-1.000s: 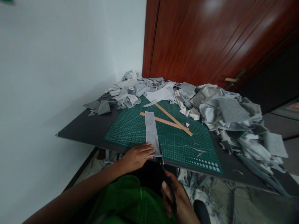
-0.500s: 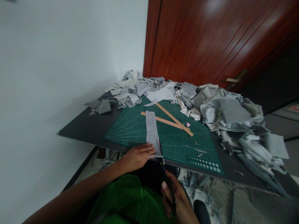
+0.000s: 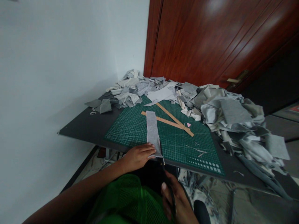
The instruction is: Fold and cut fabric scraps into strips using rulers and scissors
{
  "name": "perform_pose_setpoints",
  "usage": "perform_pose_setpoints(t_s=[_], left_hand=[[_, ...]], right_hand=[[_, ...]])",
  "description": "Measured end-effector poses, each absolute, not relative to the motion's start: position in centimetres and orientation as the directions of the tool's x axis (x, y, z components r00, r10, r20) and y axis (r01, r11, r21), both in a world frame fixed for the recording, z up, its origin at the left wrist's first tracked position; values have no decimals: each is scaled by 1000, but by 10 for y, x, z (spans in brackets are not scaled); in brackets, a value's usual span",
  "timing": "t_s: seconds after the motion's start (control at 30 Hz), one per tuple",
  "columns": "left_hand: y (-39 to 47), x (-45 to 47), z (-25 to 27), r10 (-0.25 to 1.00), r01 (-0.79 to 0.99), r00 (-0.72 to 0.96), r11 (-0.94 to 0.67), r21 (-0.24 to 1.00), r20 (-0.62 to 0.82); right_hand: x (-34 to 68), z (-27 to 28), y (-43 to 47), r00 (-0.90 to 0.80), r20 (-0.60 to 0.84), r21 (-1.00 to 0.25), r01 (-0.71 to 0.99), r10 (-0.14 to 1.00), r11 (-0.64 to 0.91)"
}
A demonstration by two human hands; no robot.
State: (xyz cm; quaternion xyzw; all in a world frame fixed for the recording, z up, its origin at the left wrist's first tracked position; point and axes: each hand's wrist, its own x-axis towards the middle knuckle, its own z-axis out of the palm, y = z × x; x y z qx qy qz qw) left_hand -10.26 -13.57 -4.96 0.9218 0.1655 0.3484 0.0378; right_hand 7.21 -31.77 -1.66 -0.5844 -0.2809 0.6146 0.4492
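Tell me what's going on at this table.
The person's left hand rests on the near end of a grey fabric strip, which lies across a ruler on a green cutting mat. The right hand holds black scissors, blades at the strip's right edge. Fabric scraps are heaped around the mat's far and right sides.

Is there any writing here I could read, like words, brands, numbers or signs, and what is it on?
No text can be read anywhere.
Green mat: grid lines and pale dots and squares; any numbers are too small to read.
Wooden rulers: any markings are too small to read.
Scissors: no brand can be made out.
Red patch at the far right edge: too blurred to tell whether it bears writing.
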Motion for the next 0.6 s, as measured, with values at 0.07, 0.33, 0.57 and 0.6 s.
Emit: perform_pose_setpoints(t_s=[0.07,0.33,0.57,0.6], left_hand=[[-136,-103,-49,336,281,698,-941,190,632],[-135,-102,-49,332,277,700,-942,189,632],[-136,-102,-48,342,275,700,-939,205,627],[-136,-102,-48,345,276,701,-938,209,624]], right_hand=[[72,-17,-318,80,-475,-863,-237,876,-446],[69,-18,-317,77,-473,-860,-258,878,-440],[69,-19,-319,96,-475,-865,-235,875,-444],[69,-18,-319,96,-476,-865,-229,874,-446]])
